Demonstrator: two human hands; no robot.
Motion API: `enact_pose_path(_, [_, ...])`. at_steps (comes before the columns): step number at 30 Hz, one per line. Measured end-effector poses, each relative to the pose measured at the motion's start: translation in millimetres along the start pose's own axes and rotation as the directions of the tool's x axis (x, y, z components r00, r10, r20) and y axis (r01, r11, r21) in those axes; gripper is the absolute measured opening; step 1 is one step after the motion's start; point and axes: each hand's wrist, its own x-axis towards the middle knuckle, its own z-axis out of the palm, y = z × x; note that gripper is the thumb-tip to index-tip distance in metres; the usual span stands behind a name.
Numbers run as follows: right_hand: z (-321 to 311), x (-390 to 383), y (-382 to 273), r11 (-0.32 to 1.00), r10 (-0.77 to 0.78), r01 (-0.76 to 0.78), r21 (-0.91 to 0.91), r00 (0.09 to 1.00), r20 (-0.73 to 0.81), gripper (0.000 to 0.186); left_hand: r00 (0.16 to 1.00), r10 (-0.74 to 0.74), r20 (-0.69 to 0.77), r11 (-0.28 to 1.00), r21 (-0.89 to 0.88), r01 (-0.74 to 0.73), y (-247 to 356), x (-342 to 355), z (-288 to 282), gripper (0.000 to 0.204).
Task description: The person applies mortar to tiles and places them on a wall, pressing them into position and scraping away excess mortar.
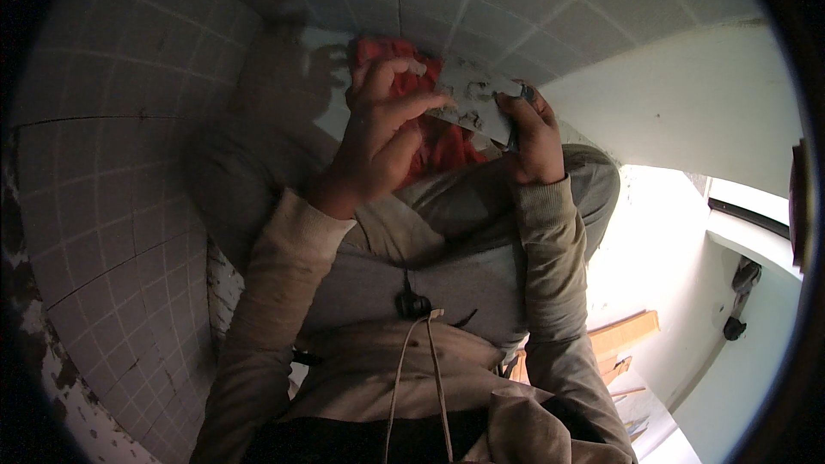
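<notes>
A pale flat board, probably a tile (pixel 471 107), with rough greyish blobs on it lies tilted above a crumpled red cloth (pixel 451 150). My right hand (pixel 537 133) is closed on a small dark object (pixel 524 96) at the board's right edge; its exact shape is partly hidden by the fingers. My left hand (pixel 378 133) is over the cloth, fingers apart and bent, with the index fingertip at or just by the board's left side; I cannot tell if it touches. My crossed legs are beneath both arms.
Tiled walls (pixel 120 180) surround the left and far side. A white sloping surface (pixel 662 94) rises at the right. Beyond it, at the lower right, are a bright area, wooden pieces (pixel 627 331) and a dark hanging item (pixel 743 275). A small black object (pixel 412 301) is at my lap.
</notes>
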Motion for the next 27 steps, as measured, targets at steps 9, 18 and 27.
enact_pose_path(9, [-12.8, -7.3, -0.9, 0.988, 0.143, -0.148, -0.038, 0.984, -0.110, 0.046, 0.967, -0.037, -0.254, 0.898, -0.433, -0.079, -21.6, -14.5, 3.4, 0.039])
enact_pose_path(18, [-44.0, 15.1, 27.0, 0.996, 0.072, -0.073, 0.044, 0.997, 0.013, 0.034, 0.881, -0.096, -0.463, 0.333, -0.849, -0.410, -9.0, 103.5, -241.1, 0.049])
enact_pose_path(27, [-55.8, 19.6, 35.9, 0.996, 0.026, -0.021, 0.087, 0.998, -0.050, 0.032, 0.729, -0.217, -0.649, 0.323, -0.753, -0.573, 14.5, 228.6, -359.3, 0.017])
